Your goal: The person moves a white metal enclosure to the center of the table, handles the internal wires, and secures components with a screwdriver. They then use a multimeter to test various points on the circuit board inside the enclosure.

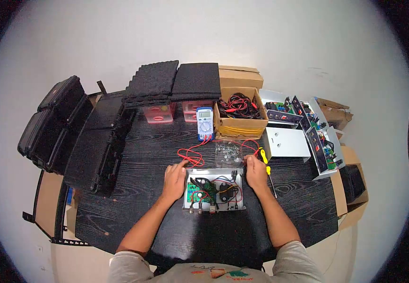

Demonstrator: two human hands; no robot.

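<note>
An open metal enclosure (189,172) lies in front of me, holding a green circuit board (194,192), a round black component (225,191) and coloured wires. My left hand (174,180) is at its upper left corner, fingers stretched forward near a red test lead (192,158). Just past the upper right corner, my right hand (256,170) has its fingers curled together beside a clear box of screws (228,154). Whatever those fingertips hold, if anything, is too small to make out. A yellow-handled screwdriver (269,170) lies right of that hand.
Behind the enclosure stands a multimeter (205,125), beside a cardboard box of cables (240,128). A white metal cover (288,143) and several opened units (318,147) sit at the right. Black cases (96,155) line the left; black foam sheets (196,81) rest on red-tinted boxes (159,113).
</note>
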